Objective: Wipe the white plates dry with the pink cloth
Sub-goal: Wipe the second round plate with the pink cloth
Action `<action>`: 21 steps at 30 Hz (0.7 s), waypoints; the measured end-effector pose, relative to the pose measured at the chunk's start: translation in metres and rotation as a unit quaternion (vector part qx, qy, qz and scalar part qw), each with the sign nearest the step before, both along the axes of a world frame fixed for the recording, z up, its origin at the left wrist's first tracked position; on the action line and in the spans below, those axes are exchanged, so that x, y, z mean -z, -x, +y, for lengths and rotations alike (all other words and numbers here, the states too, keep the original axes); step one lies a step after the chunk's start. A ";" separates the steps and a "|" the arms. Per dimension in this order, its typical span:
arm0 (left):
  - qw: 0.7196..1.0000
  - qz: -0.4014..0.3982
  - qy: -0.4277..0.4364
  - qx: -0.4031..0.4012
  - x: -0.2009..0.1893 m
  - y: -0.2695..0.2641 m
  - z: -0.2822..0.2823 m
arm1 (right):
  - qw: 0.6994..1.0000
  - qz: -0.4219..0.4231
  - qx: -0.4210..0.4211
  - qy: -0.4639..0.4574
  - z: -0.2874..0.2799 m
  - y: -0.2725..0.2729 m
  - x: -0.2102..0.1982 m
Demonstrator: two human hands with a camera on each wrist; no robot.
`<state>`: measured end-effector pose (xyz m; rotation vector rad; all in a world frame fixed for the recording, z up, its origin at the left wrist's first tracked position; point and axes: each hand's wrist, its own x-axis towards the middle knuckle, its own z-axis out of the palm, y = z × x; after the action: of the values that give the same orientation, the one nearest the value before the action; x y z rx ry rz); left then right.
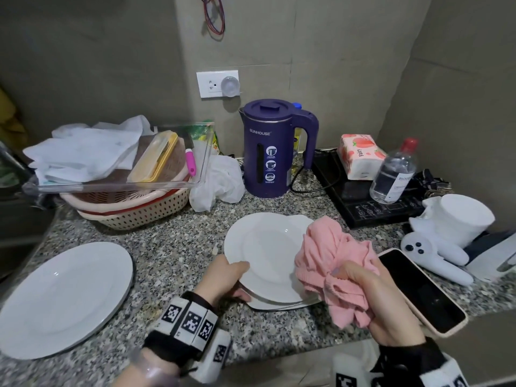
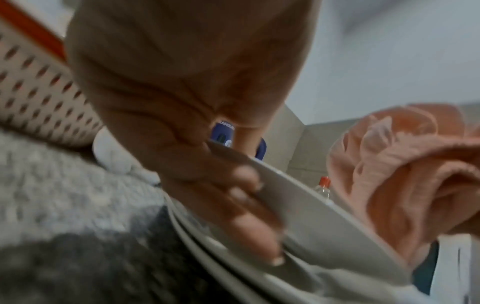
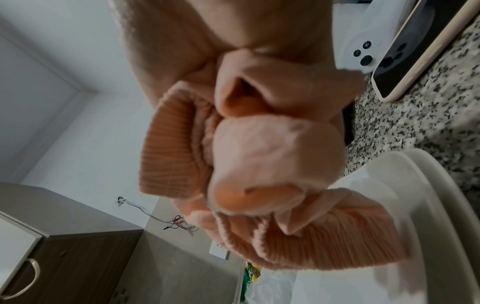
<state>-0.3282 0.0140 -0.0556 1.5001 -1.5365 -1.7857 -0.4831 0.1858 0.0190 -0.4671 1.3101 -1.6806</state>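
Note:
A white plate (image 1: 265, 250) is tilted up off a short stack of plates (image 1: 279, 305) on the granite counter. My left hand (image 1: 231, 277) grips its near left rim, thumb on top and fingers (image 2: 246, 216) underneath. My right hand (image 1: 371, 291) holds the bunched pink cloth (image 1: 332, 258) over the plate's right side; in the right wrist view the cloth (image 3: 259, 156) fills the middle, with the plate rim (image 3: 428, 205) to its right. Another white plate (image 1: 64, 297) lies flat at the near left.
A purple kettle (image 1: 270, 149) stands behind the plates. A perforated basket (image 1: 145, 210) under a clear tray sits back left. A phone (image 1: 418, 289) lies by my right hand, with an induction hob (image 1: 363, 196), bottle (image 1: 395, 174) and white controllers (image 1: 435, 255) further right.

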 end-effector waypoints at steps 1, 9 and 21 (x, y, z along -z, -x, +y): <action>0.999 -0.023 0.011 0.031 -0.002 -0.002 -0.003 | 1.000 -0.001 -0.004 0.000 -0.001 -0.002 -0.001; 0.976 -0.168 0.032 0.136 0.011 -0.005 -0.012 | 0.999 -0.012 -0.032 0.014 0.000 -0.012 0.000; 0.920 -0.289 0.151 0.216 -0.004 -0.036 -0.009 | 0.999 -0.008 0.021 -0.030 0.006 -0.013 0.019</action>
<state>-0.2926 0.0052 -0.0518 1.7096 -2.4661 -1.2427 -0.4704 0.1914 0.0001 -0.3932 1.3629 -1.6713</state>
